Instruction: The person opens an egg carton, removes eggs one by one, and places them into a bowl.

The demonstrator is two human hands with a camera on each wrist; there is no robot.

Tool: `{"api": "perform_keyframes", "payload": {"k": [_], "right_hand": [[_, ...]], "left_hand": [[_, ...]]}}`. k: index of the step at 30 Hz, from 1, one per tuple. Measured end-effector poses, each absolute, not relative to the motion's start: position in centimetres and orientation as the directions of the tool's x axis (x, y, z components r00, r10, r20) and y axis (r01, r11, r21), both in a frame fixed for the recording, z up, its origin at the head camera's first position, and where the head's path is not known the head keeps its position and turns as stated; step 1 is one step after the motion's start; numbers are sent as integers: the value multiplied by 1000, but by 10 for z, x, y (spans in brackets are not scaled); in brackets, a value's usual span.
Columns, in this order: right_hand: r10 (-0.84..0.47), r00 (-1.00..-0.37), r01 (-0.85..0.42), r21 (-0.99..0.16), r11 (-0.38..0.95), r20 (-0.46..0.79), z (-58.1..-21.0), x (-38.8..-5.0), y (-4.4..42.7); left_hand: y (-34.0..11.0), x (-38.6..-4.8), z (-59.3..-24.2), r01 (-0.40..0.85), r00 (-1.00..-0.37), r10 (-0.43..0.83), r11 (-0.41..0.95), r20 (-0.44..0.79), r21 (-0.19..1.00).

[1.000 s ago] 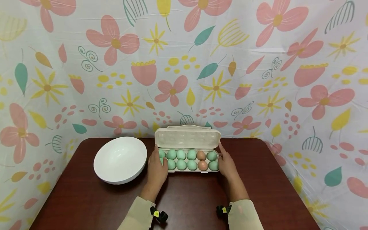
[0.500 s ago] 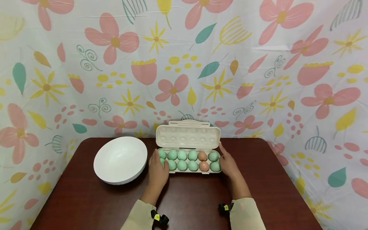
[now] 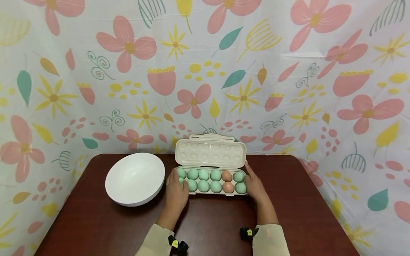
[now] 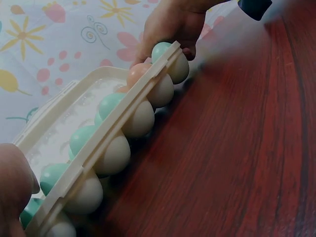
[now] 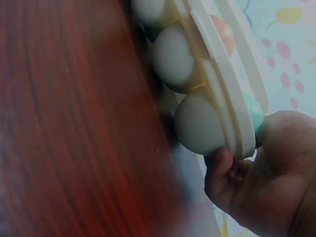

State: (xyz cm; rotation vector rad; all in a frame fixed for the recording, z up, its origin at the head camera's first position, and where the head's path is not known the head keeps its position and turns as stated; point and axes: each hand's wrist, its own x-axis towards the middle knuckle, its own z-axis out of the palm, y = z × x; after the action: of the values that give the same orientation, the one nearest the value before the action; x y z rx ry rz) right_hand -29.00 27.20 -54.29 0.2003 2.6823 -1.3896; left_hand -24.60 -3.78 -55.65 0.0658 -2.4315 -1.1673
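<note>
The cream egg carton lies with its lid up and tilted back; two rows of eggs fill its tray, mostly pale green with two brown ones toward the right. My left hand holds the carton's left end, its thumb at the front corner over the leftmost eggs. At the opposite end my right hand grips the side, index finger stretched up beside the hinge. The right wrist view shows rounded egg cups under the carton rim and the right hand curled round the end. Part of the left hand borders the left wrist view.
A white bowl stands left of the carton, close to the left hand. Both are on a dark red-brown table. A flowered cloth hangs behind the table and along its sides.
The carton's lid has tipped further back than a second ago, showing more of its inside. Both hands have stayed at the carton's ends; the view has shifted slightly.
</note>
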Motion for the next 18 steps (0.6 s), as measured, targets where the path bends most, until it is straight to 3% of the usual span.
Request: {"api": "perform_keyframes", "payload": {"k": [6, 18], "right_hand": [[41, -976, 205, -840, 503, -214, -540, -286, 271], [43, -985, 167, -857, 488, -167, -540, -282, 274]], "left_hand": [[-41, -245, -553, 106, -925, -228, 612, 303, 784], [-47, -248, -549, 99, -963, -139, 614, 230, 783]]}}
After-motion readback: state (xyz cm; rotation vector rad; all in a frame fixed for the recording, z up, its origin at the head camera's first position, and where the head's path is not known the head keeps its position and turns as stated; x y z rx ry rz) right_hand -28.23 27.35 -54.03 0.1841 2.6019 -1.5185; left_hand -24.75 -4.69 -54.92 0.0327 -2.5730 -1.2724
